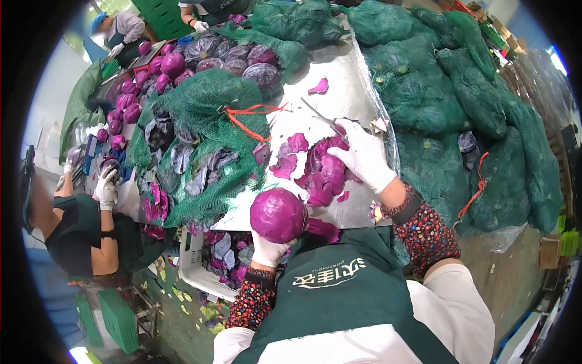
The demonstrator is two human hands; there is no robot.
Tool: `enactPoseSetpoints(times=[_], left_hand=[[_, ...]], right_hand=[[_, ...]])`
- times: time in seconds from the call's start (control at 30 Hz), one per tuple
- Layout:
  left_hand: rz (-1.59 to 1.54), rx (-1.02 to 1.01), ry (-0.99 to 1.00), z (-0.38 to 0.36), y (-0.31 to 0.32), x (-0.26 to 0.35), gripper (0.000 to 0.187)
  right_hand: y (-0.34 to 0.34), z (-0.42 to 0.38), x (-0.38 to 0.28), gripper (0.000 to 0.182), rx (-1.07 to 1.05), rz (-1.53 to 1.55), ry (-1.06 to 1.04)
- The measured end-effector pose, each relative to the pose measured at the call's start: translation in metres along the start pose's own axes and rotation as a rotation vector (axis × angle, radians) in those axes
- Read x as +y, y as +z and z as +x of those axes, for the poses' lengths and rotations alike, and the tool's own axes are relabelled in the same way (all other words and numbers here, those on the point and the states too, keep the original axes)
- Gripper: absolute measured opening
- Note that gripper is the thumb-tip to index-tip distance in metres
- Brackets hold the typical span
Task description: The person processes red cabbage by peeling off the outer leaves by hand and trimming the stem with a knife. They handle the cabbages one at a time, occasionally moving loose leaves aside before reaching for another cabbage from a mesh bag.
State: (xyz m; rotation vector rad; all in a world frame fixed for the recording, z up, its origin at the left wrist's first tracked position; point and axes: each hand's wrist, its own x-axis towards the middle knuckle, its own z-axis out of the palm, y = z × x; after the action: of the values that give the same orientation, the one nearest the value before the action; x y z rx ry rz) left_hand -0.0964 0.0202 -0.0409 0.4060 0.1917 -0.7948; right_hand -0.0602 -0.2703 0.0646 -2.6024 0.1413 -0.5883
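In a white glove, my left hand (271,247) holds a peeled purple cabbage (278,215) from below at the table's near edge. My right hand (365,155), also gloved, is closed on a knife (319,114) whose thin blade points up and to the left. Under and beside that hand lies a pile of loose purple leaves (322,173) on the metal table (348,76). One more leaf (319,86) rests farther back, and another (323,230) lies right of the cabbage.
Green net sacks (418,100) line the right side. An opened net (212,97) with red ties lies left, with several cabbages (173,64) behind. A white crate (193,264) of leaves stands below the table. Co-workers are at the left (79,230) and back (124,30).
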Motion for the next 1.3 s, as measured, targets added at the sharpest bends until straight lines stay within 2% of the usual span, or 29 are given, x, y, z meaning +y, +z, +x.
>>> enactPoseSetpoints(times=[0.03, 0.1, 0.13, 0.17, 0.2, 0.23, 0.27, 0.3, 0.33, 0.4, 0.43, 0.47, 0.5, 0.53, 0.57, 0.63, 0.77, 0.87, 0.93, 0.97, 1.03, 1.07, 1.13, 1.17, 1.23, 1.27, 1.3], left_hand=[[0.475, 0.001, 0.116, 0.001, 0.002, -0.001, 0.067], [1.42, 0.009, 0.348, 0.001, 0.006, -0.004, 0.057], [1.76, -0.071, 0.473, 0.003, 0.011, 0.003, 0.057], [1.758, -0.074, 0.471, 0.003, 0.015, 0.005, 0.057], [1.276, -0.031, 0.39, 0.003, 0.018, 0.006, 0.06], [0.794, 0.011, 0.304, 0.004, 0.019, 0.008, 0.063], [0.135, -0.185, 0.171, 0.006, 0.008, 0.013, 0.074], [0.131, -0.18, 0.173, 0.005, -0.001, 0.018, 0.074], [0.245, -0.163, 0.212, 0.005, -0.009, 0.023, 0.079], [0.43, -0.115, 0.25, 0.004, -0.012, 0.031, 0.091], [0.432, -0.118, 0.246, 0.005, -0.008, 0.033, 0.091], [0.411, -0.036, 0.229, 0.005, -0.003, 0.035, 0.093], [0.389, 0.047, 0.213, 0.005, 0.0, 0.037, 0.095], [0.391, 0.041, 0.212, 0.007, 0.001, 0.037, 0.095], [0.381, 0.014, 0.221, 0.009, 0.0, 0.036, 0.095], [0.366, -0.01, 0.232, 0.01, -0.006, 0.034, 0.095], [0.316, -0.138, 0.198, 0.011, -0.021, 0.031, 0.093], [0.276, -0.133, 0.165, 0.007, -0.024, 0.027, 0.094], [0.26, -0.097, 0.147, 0.007, -0.022, 0.024, 0.095], [0.282, -0.094, 0.16, 0.008, -0.02, 0.022, 0.096], [0.33, -0.091, 0.185, 0.012, -0.016, 0.02, 0.097], [0.331, -0.093, 0.186, 0.013, -0.017, 0.019, 0.097], [0.329, -0.076, 0.249, 0.018, -0.021, 0.015, 0.099], [0.329, -0.079, 0.247, 0.02, -0.023, 0.013, 0.099], [0.207, -0.045, 0.212, 0.024, -0.023, 0.009, 0.102], [0.062, 0.061, 0.146, 0.025, -0.028, 0.009, 0.099], [0.063, 0.063, 0.146, 0.03, -0.039, 0.006, 0.099]], right_hand=[[0.002, 0.004, 0.003, 0.051, 0.142, -0.037, -0.118], [-0.012, -0.006, -0.017, 0.059, -0.391, 0.154, 0.038], [-0.024, -0.013, -0.037, 0.052, -0.535, 0.484, 0.15], [-0.006, -0.031, -0.033, 0.044, -0.58, 0.665, 0.188], [-0.033, -0.033, -0.061, 0.043, -0.756, 0.991, 0.503], [-0.03, -0.041, -0.061, 0.045, -0.845, 0.922, 0.492], [-0.015, -0.055, -0.056, 0.043, -0.654, 0.825, 0.279], [-0.002, -0.066, -0.052, 0.042, -0.463, 0.723, 0.073], [-0.006, -0.069, -0.056, 0.041, -0.496, 0.822, 0.165], [-0.012, -0.066, -0.058, 0.04, -0.543, 0.881, 0.204], [-0.015, -0.065, -0.059, 0.038, -0.588, 0.94, 0.238], [-0.018, -0.062, -0.06, 0.038, -0.582, 0.939, 0.239], [-0.022, -0.058, -0.061, 0.037, -0.698, 0.997, 0.348], [-0.024, -0.056, -0.062, 0.035, -0.814, 1.052, 0.458], [-0.022, -0.056, -0.063, 0.035, -0.81, 1.05, 0.456], [-0.016, -0.057, -0.065, 0.028, -0.567, 1.038, 0.186], [-0.019, -0.054, -0.063, 0.026, -0.645, 0.909, 0.169], [-0.01, -0.058, -0.06, 0.024, -0.625, 1.055, 0.179], [-0.023, -0.052, -0.066, 0.019, -0.776, 1.019, 0.434], [-0.018, -0.054, -0.066, 0.019, -0.778, 1.019, 0.434], [-0.009, -0.058, -0.068, 0.012, -0.457, 1.049, 0.202], [-0.011, -0.06, -0.068, 0.012, -0.454, 1.049, 0.2], [-0.022, -0.062, -0.073, 0.01, -0.341, 0.755, 0.108], [-0.025, -0.064, -0.076, 0.01, -0.338, 0.753, 0.108], [-0.029, -0.073, -0.083, 0.01, -0.276, 0.721, -0.092], [-0.03, -0.078, -0.086, 0.011, -0.315, 0.686, -0.197], [-0.024, -0.087, -0.086, 0.013, -0.32, 0.68, -0.337]])
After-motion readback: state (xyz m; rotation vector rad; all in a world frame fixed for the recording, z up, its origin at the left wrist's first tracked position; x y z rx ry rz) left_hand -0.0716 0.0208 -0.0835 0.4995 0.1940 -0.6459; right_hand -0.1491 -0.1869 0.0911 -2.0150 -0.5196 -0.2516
